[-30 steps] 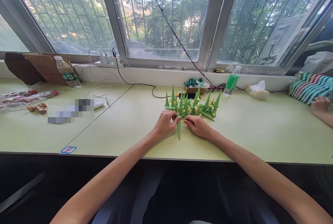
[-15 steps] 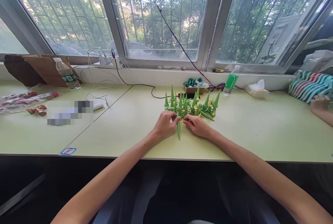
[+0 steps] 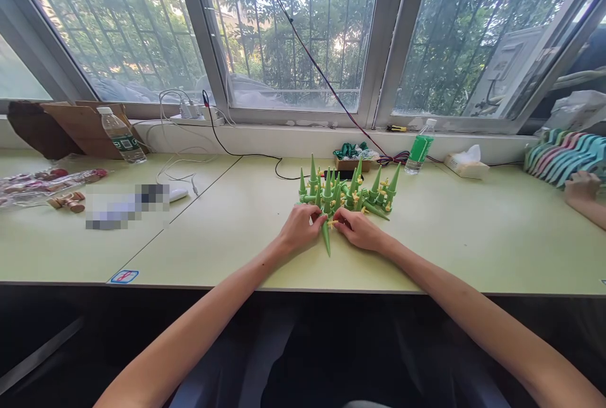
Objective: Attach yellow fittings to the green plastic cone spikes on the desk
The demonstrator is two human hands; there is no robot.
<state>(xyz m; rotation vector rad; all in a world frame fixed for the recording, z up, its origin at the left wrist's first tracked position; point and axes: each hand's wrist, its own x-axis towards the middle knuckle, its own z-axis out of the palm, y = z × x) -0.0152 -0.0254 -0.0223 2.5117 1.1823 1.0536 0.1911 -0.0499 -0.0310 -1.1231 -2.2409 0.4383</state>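
Observation:
My left hand (image 3: 303, 226) pinches a green plastic watering spike (image 3: 326, 241) near its wide end, and the point is turned down toward me. From the other side, my right hand (image 3: 357, 227) has its thumb and fingers closed at the small yellow valve (image 3: 331, 224) on that spike. Just beyond both hands is a cluster of similar green spikes (image 3: 353, 188) with yellow valves. Several of these stand point up, and others lie on their sides. My fingers partly cover the wide end of the held spike.
Behind the spikes sits a small brown box (image 3: 353, 164) with green items. A green-labelled bottle (image 3: 420, 147) and a tissue pack (image 3: 468, 163) stand back right. Another person's hand (image 3: 582, 187) touches pastel hangers (image 3: 561, 156). Cables (image 3: 177, 171) and a second bottle (image 3: 124, 136) are left.
The tip of the held spike has swung slightly to the right. Both hands stay in nearly the same place, and the cluster has not moved.

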